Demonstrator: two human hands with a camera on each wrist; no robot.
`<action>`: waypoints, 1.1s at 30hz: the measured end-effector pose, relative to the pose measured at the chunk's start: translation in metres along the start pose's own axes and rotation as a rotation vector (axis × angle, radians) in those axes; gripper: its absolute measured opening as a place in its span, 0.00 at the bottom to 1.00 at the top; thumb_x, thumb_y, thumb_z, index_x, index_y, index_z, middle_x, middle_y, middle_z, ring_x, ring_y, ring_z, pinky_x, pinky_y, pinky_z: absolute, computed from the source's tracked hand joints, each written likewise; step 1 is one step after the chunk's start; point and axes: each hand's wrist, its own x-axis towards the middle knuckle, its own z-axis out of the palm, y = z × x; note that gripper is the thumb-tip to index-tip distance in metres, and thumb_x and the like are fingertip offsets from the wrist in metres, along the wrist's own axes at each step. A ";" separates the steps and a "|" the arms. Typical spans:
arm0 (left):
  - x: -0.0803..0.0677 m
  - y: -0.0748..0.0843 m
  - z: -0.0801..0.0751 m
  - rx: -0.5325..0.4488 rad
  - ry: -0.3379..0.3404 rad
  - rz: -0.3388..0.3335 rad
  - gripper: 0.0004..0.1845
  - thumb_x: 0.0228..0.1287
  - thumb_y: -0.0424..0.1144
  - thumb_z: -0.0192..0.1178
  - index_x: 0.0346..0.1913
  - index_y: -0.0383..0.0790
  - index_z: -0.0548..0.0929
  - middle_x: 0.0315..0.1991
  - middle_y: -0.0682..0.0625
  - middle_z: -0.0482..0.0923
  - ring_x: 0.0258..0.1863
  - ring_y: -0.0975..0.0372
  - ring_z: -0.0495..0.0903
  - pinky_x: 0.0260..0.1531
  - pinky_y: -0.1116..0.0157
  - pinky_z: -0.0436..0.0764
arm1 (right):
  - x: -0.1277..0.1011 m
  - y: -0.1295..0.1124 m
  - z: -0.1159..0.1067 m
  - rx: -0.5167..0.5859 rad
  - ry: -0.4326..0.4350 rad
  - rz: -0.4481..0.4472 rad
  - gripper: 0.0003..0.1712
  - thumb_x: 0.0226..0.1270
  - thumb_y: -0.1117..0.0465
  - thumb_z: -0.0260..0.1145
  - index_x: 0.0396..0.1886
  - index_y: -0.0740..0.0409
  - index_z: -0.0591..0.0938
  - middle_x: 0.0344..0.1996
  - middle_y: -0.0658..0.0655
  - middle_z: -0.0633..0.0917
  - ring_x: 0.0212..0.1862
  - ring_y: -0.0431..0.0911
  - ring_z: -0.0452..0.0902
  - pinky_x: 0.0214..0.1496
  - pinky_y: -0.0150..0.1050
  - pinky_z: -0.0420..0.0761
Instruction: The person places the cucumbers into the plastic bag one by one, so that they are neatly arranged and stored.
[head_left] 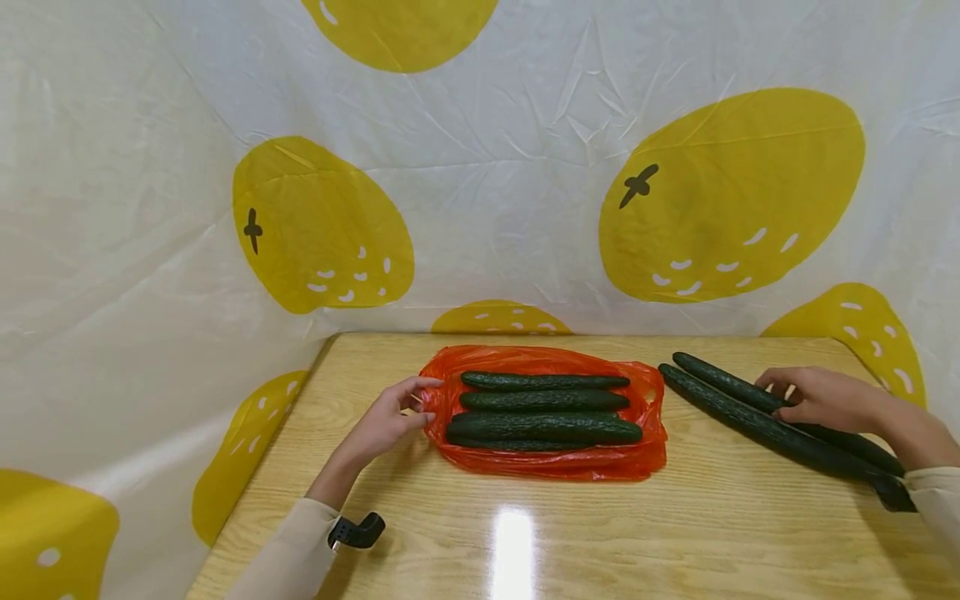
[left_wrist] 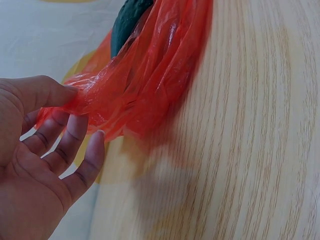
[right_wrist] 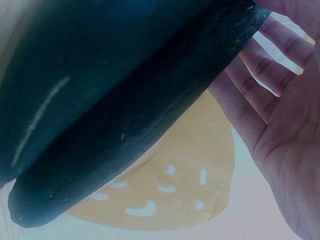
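Observation:
A red plastic bag lies spread on the table, with several dark green cucumbers side by side on it. My left hand is at the bag's left end. In the left wrist view, its thumb and fingers pinch the thin red plastic. To the right of the bag, two longer cucumbers lie slanted together, the far cucumber against the near cucumber. My right hand holds the far one around its middle, thumb on the near side and fingers behind it, as the right wrist view shows.
The wooden table ends at the back and left against a white sheet printed with yellow fruit shapes. A black wrist camera mount sticks out from my left sleeve, above the table's front part.

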 end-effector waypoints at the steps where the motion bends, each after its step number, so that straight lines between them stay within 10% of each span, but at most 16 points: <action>1: 0.000 0.000 0.000 0.000 0.000 -0.003 0.26 0.64 0.24 0.64 0.65 0.40 0.78 0.46 0.41 0.75 0.41 0.52 0.74 0.33 0.64 0.77 | 0.000 -0.001 -0.001 -0.002 0.001 -0.003 0.26 0.65 0.56 0.72 0.59 0.62 0.78 0.45 0.55 0.84 0.41 0.45 0.83 0.38 0.37 0.81; 33: 0.001 -0.001 0.000 0.010 -0.003 0.005 0.27 0.64 0.24 0.64 0.66 0.36 0.77 0.48 0.41 0.76 0.41 0.52 0.74 0.33 0.65 0.77 | 0.006 -0.036 -0.016 -0.031 0.119 -0.099 0.25 0.62 0.54 0.75 0.58 0.55 0.81 0.42 0.45 0.84 0.43 0.36 0.79 0.39 0.39 0.81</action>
